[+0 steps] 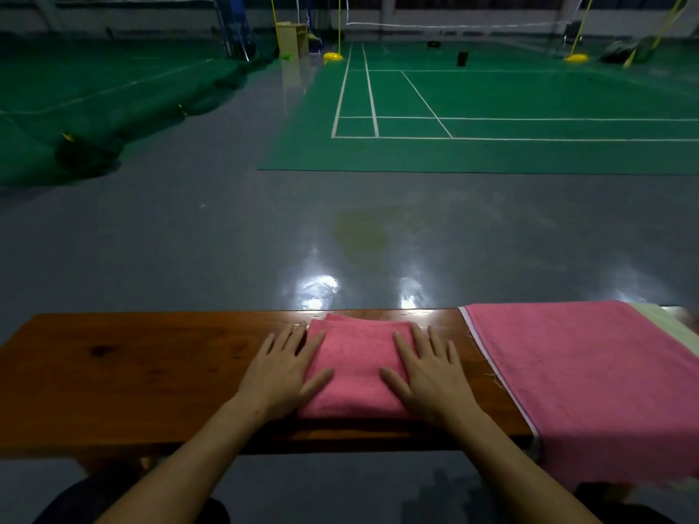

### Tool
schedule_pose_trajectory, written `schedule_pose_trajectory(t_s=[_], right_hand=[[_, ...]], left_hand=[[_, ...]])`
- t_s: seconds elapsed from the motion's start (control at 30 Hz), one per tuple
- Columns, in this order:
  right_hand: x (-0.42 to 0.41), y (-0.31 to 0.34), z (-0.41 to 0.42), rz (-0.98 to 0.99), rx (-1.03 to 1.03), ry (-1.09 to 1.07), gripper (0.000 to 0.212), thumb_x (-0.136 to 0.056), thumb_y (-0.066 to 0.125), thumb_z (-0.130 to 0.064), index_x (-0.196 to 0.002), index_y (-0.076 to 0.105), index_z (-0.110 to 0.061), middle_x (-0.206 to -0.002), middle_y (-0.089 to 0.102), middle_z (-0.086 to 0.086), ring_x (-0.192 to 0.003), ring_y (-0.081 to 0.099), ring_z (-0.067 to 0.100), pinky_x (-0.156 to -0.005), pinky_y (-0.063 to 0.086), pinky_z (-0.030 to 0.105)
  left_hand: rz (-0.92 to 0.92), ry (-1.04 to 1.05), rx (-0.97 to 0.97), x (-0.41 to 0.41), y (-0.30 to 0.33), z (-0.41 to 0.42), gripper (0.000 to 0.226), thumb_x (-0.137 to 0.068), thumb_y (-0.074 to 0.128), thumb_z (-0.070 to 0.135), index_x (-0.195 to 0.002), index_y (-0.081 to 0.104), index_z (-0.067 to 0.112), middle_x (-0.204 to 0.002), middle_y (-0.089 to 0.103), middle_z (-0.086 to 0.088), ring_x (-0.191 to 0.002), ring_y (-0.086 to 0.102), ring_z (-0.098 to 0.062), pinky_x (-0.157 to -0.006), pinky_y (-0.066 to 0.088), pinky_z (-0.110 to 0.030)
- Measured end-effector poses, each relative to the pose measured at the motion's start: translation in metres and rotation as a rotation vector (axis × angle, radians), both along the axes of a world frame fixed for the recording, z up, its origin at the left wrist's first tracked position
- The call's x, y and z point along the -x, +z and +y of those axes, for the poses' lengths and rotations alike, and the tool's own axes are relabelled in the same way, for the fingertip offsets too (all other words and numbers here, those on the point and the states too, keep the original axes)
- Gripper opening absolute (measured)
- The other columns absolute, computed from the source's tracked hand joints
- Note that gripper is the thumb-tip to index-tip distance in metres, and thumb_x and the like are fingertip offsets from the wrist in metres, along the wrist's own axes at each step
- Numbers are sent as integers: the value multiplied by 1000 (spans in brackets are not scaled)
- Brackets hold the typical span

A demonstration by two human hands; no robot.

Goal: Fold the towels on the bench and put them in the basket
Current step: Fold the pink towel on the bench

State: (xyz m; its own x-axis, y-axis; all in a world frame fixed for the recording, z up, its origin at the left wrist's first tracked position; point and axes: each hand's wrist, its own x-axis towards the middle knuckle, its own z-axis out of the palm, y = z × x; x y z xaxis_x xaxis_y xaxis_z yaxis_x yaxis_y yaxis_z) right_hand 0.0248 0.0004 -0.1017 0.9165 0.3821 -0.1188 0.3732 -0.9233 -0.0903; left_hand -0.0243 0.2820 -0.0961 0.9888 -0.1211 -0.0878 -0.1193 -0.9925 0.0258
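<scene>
While both forearms reach in from the bottom edge, the left hand (281, 372) lies flat with fingers straight and spread, its thumb and inner fingers on the left edge of the folded pink towel (357, 366) and its outer fingers on the wood; the right hand (425, 372) lies flat the same way on the towel's right edge, fingers apart, gripping nothing; the folded towel sits near the middle of the brown wooden counter (132, 372), between the 2 hands; just to its right, apart from it, a larger unfolded pink towel (590, 380) with a white hem drapes across the counter and hangs over the near edge; a pale green towel (669, 325) shows beyond its far right side; past the counter lies glossy grey floor (227, 240), then a green badminton court (491, 107) with white lines and yellow net posts (334, 51); no basket is in view.
</scene>
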Motion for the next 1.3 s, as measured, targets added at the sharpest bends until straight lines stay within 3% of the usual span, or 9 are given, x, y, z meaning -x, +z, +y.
schedule_pose_trajectory(t_s=[0.13,0.23,0.37,0.43,0.63,0.8,0.97,1.17,1.3], right_hand=[[2,8,-16,-191,-79,8,72,-96,26,-68,-143,52,-21,-153,50,12,-137,50,35,-112,44,51],[7,7,-24,-307,-276,112,47,-98,45,-53,-125,67,-22,-132,64,3,-115,60,26,-94,55,45],[25,13,-27,-142,-475,245,46,-99,50,-62,-127,64,-30,-132,58,-12,-118,53,9,-95,54,34],[33,13,-30,-54,-450,271,53,-95,52,-70,-134,60,-34,-139,53,-16,-126,47,5,-101,51,30],[32,7,-34,-110,-302,333,67,-88,56,-75,-143,53,-37,-153,45,-14,-138,41,8,-110,47,33],[24,5,-32,-160,-258,336,64,-90,55,-69,-145,55,-37,-151,50,-11,-135,48,11,-105,52,36],[15,6,-31,-163,-239,338,59,-87,61,-58,-140,62,-33,-147,57,-9,-129,57,13,-97,58,37],[13,14,-30,-138,-262,293,54,-87,58,-47,-137,62,-26,-141,62,-7,-123,60,10,-99,56,33],[17,20,-30,-120,-362,227,43,-89,53,-50,-123,63,-27,-124,65,-8,-110,58,9,-91,55,35]], left_hand=[[-143,-63,71,14,10,15,76,-97,24,76,-155,42,31,-166,36,-2,-153,34,-23,-123,30,-43],[-197,-129,163,25,14,24,58,-97,41,67,-141,56,32,-153,50,6,-141,47,-16,-112,44,-38],[-246,-220,194,36,17,26,46,-96,49,62,-129,64,34,-144,57,10,-133,52,-10,-106,50,-37],[-254,-295,195,39,16,24,43,-94,55,63,-127,65,38,-142,59,12,-132,53,-9,-106,49,-35],[-185,-347,153,39,13,15,48,-87,56,72,-126,61,44,-139,57,20,-130,51,-3,-106,43,-28],[-195,-306,111,30,10,19,56,-81,61,70,-127,63,39,-138,60,19,-126,56,-4,-104,48,-28],[-219,-300,85,25,6,18,44,-86,61,57,-125,66,37,-134,64,17,-123,59,-4,-103,49,-27],[-245,-241,246,23,15,19,32,-93,56,49,-118,65,32,-124,66,16,-109,62,-4,-89,54,-30],[-189,-152,437,26,22,18,32,-95,49,57,-116,62,36,-118,67,17,-100,62,0,-85,55,-30]])
